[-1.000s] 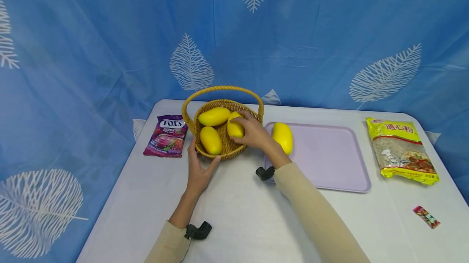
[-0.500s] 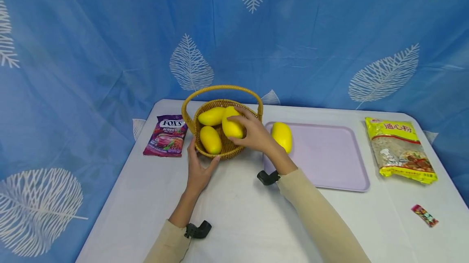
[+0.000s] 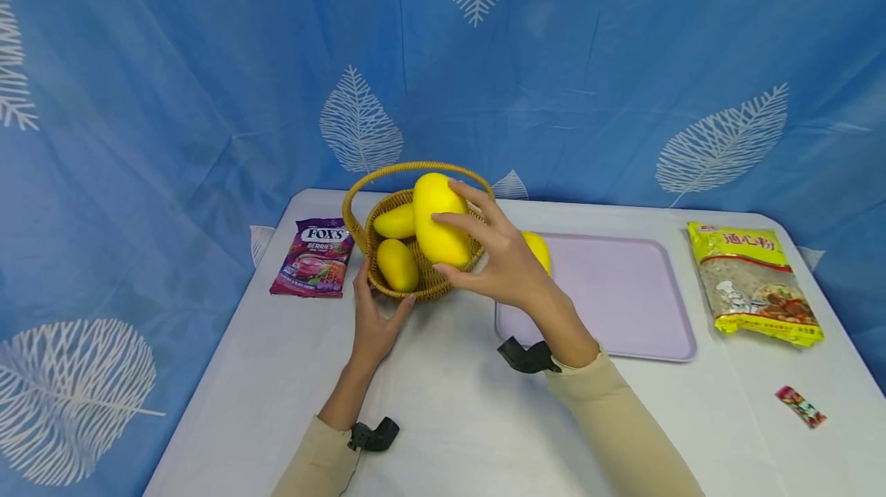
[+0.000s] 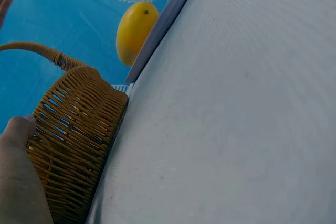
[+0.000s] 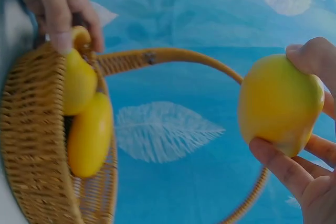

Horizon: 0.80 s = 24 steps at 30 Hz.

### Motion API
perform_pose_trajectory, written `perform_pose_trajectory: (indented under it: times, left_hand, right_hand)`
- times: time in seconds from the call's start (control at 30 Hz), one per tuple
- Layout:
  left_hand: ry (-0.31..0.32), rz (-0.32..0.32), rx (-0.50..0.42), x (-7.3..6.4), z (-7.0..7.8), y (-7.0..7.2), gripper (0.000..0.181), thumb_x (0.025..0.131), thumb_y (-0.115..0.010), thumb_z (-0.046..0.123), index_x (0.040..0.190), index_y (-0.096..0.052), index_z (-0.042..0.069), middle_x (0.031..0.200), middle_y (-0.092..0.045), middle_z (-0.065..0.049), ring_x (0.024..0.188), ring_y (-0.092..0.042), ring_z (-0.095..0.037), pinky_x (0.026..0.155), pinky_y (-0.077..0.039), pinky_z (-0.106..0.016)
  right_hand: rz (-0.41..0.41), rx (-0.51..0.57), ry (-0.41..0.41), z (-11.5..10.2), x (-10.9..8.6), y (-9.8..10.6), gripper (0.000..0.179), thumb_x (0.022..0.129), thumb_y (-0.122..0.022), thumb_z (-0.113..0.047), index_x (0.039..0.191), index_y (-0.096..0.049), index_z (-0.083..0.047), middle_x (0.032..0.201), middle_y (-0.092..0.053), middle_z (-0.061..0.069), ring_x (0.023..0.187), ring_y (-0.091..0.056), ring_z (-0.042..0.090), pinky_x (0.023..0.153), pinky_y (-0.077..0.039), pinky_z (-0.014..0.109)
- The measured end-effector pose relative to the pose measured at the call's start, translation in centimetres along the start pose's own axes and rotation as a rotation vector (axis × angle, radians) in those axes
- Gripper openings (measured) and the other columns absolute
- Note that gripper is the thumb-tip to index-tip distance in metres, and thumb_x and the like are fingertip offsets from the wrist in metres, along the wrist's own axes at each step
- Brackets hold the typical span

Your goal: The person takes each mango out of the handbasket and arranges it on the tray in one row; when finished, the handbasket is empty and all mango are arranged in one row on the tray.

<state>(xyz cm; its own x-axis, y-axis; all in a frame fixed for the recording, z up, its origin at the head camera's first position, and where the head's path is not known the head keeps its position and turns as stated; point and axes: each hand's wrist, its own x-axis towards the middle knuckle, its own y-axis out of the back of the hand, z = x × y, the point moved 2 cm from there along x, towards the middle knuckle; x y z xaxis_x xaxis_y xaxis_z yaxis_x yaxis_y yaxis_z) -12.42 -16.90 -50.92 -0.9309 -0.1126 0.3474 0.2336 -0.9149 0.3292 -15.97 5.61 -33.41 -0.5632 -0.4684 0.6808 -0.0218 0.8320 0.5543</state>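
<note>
Above the wicker basket (image 3: 432,289), my right hand (image 3: 508,258) grips a yellow mango (image 3: 438,220) between thumb and fingers. In the right wrist view this held mango (image 5: 281,103) is raised beside the basket's handle, apart from the basket. My left hand (image 3: 377,331) holds the near left rim of the basket, its thumb (image 4: 21,127) against the woven side. Two more mangoes lie inside, one at the front (image 3: 398,266) and one behind (image 3: 394,221), partly covered by the raised one. Another mango (image 3: 537,251) sits on the lilac tray (image 3: 623,297), partly hidden by my right hand.
A purple candy bag (image 3: 314,258) lies left of the basket. Right of the tray are a yellow pasta bag (image 3: 754,281) and a small red wrapped packet (image 3: 801,406). The basket's tall handle (image 3: 422,165) arches over it. A blue curtain (image 3: 554,97) hangs behind the white table.
My right hand has lifted the mango up out of the basket and come nearer to the camera. My left hand has stayed at the basket's rim.
</note>
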Motion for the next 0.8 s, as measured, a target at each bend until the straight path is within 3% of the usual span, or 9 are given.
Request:
perform_pose_trajectory:
  times: [0.2,0.37,0.47,0.8]
  left_hand:
    - [-0.002,0.001,-0.019,-0.1,0.0,0.0,0.095,0.086,-0.075,0.015,0.157,-0.011,0.012,0.158,-0.021,-0.014,0.144,-0.026,-0.03,0.115,-0.026,-0.053]
    - [-0.002,0.0,-0.015,-0.1,0.1,-0.1,0.095,0.086,-0.075,0.014,0.157,-0.011,0.011,0.158,-0.021,-0.015,0.145,-0.025,-0.031,0.116,-0.024,-0.055]
    - [0.006,-0.003,0.005,-0.1,0.0,-0.2,0.095,0.087,-0.074,0.015,0.157,-0.011,0.012,0.158,-0.021,-0.014,0.145,-0.024,-0.029,0.117,-0.024,-0.054]
    - [-0.014,0.0,-0.019,-0.1,-0.5,-0.2,0.096,0.086,-0.075,0.012,0.157,-0.01,0.01,0.158,-0.02,-0.017,0.145,-0.025,-0.032,0.115,-0.026,-0.055]
  right_hand:
    - [0.088,-0.055,-0.02,0.5,-1.0,3.0,0.057,0.072,-0.083,-0.014,0.125,-0.063,-0.007,0.152,-0.038,0.018,0.133,-0.045,0.032,0.101,-0.049,0.044]
    - [0.159,-0.085,-0.09,2.0,-3.0,5.2,0.058,0.067,-0.084,-0.004,0.122,-0.065,-0.004,0.153,-0.038,0.015,0.133,-0.047,0.033,0.093,-0.051,0.022]
    - [0.175,-0.092,-0.141,3.1,-4.4,6.3,0.06,0.065,-0.085,0.002,0.122,-0.065,-0.002,0.154,-0.038,0.013,0.132,-0.048,0.033,0.088,-0.047,0.009]
    - [0.128,-0.125,-0.363,7.8,-9.7,7.7,0.059,0.07,-0.083,0.003,0.126,-0.063,-0.004,0.154,-0.037,0.012,0.129,-0.048,0.039,0.084,-0.043,0.002]
